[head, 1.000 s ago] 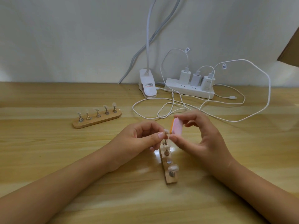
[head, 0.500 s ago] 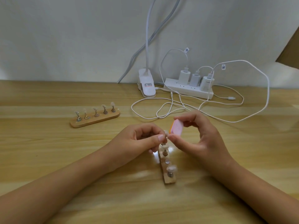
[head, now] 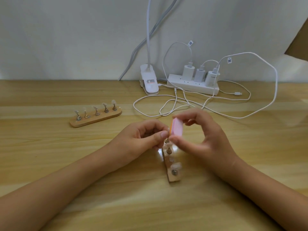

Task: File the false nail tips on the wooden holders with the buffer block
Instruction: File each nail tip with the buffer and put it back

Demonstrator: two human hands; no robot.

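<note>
A wooden holder (head: 171, 176) lies lengthwise in front of me with several clear nail tips on metal stems. My left hand (head: 141, 139) pinches the far nail tip (head: 168, 130) between thumb and forefinger. My right hand (head: 200, 139) grips the pink and orange buffer block (head: 177, 127) between thumb and fingers, its face against that tip. A second wooden holder (head: 95, 120) with several nail tips stands at the left, apart from both hands.
A white power strip (head: 193, 86) with three chargers sits at the back by the wall. Loose white cables (head: 166, 105) loop over the wooden table (head: 50, 164) just beyond my hands. A white lamp clamp (head: 149, 82) stands left of the strip.
The buffer block has shifted slightly up and down against the far tip. My left hand keeps its pinch. The holders have not moved.
</note>
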